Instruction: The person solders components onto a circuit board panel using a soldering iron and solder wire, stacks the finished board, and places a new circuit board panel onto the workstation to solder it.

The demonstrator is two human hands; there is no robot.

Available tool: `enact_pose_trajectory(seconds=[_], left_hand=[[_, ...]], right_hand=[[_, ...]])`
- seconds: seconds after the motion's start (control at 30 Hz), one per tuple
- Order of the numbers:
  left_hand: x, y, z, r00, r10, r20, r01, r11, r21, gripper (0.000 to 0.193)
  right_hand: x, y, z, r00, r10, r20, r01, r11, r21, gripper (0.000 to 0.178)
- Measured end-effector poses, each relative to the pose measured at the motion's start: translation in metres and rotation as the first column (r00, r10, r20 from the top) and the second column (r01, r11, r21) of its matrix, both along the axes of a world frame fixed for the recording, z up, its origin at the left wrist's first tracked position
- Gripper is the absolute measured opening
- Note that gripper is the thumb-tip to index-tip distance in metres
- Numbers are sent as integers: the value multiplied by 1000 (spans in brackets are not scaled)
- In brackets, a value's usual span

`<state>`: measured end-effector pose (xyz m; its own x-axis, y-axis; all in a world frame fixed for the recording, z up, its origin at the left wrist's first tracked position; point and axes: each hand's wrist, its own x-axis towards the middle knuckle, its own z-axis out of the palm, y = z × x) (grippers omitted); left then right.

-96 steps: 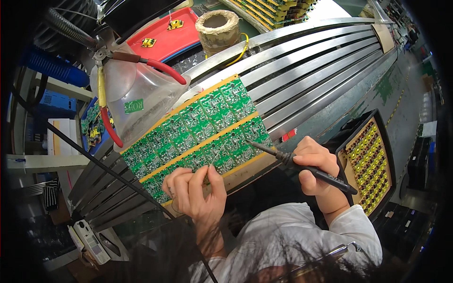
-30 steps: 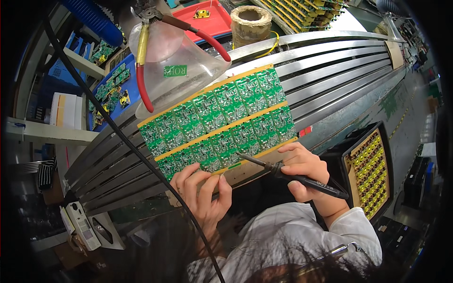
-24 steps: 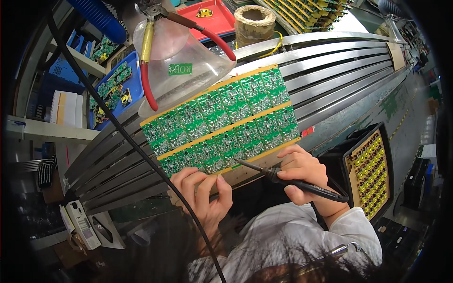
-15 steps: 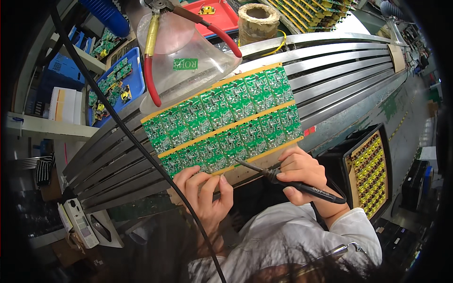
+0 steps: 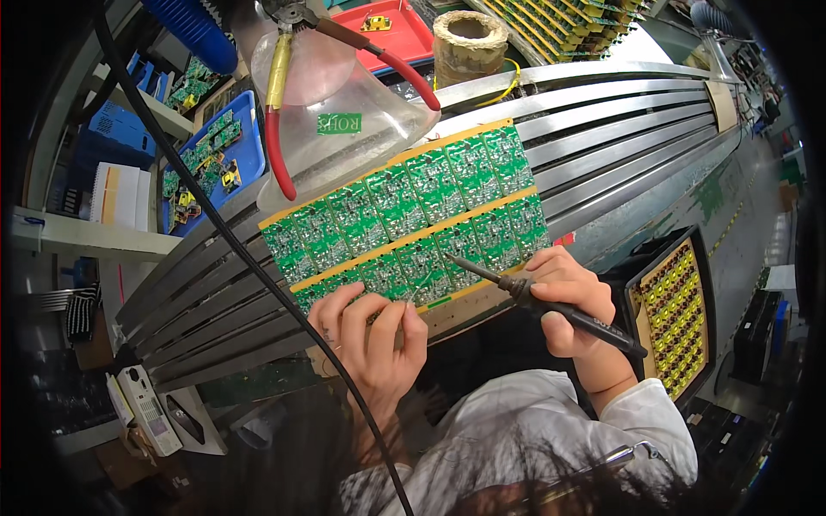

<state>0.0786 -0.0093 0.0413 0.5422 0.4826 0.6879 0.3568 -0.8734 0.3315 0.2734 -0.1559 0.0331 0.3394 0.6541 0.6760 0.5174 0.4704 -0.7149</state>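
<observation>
A green circuit board panel (image 5: 409, 219) with yellow strips is lying beside a black soldering iron (image 5: 551, 305), red tray (image 5: 397, 33) and blue bin (image 5: 228, 146) showing behind.

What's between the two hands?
In the head view, the near edge of the green circuit board panel lies between the left hand and right hand.

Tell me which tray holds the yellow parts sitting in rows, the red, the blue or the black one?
The black tray by the right hand; the red tray and blue tray hold loose pieces.
</observation>
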Motion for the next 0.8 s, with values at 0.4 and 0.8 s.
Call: enact_pose_trajectory(seconds=[0.4,0.8], left_hand=[[-8,12,10,985,172,15,-170,979,-110,13],[-10,6,-3,960,232,153,-159,910,-383,4]], right_hand=[[6,19,-18,998,11,-67,-2,990,138,24],[17,29,-24,998,-35,-46,46,967,250,28]])
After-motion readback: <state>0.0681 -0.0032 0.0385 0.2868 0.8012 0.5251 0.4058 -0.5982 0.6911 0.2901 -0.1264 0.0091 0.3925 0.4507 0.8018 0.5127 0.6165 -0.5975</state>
